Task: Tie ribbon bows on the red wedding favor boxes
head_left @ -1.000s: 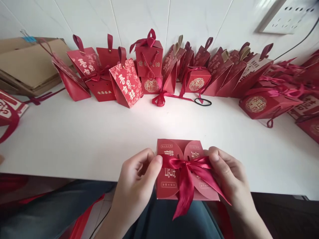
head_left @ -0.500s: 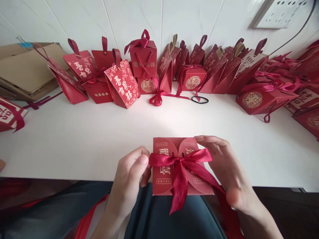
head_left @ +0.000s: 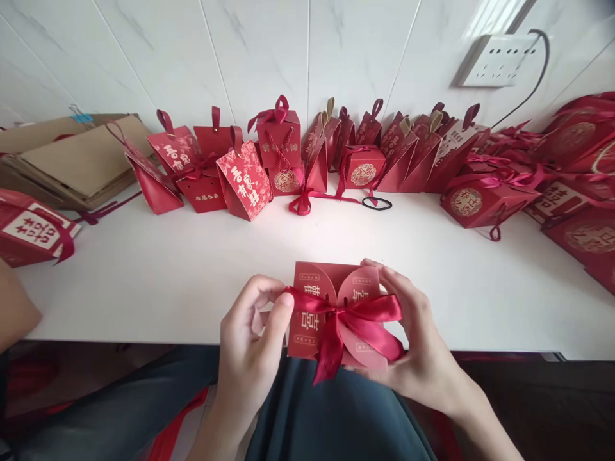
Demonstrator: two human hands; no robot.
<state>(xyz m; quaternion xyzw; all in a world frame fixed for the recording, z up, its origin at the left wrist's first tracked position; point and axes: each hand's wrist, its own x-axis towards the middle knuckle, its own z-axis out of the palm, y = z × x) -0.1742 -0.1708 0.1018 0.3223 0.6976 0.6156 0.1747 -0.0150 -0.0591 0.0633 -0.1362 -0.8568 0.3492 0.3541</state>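
Observation:
A red box [head_left: 307, 275] with overlapping rounded flaps is at the table's front edge, above my lap. A dark red ribbon bow [head_left: 340, 310] lies across its top. My left hand [head_left: 259, 320] pinches the left end of the bow between thumb and forefinger, beside the box's left side. Around the box's right side wraps my right hand [head_left: 413, 333], with fingers at the far corner and the thumb low at the near corner.
Several red gift boxes [head_left: 245, 182] stand along the wall. More boxes [head_left: 576, 211] are piled at the right. Flat brown cardboard [head_left: 86, 153] and a red box [head_left: 36, 230] lie at the left. A black loop [head_left: 377, 203] rests mid-table; part of a person's arm [head_left: 16, 307] shows at the left.
My right hand has closed in on the box's right side. The hanging ribbon tail at the right now lies near that hand. The view has tilted up, and the arm at the left shows more.

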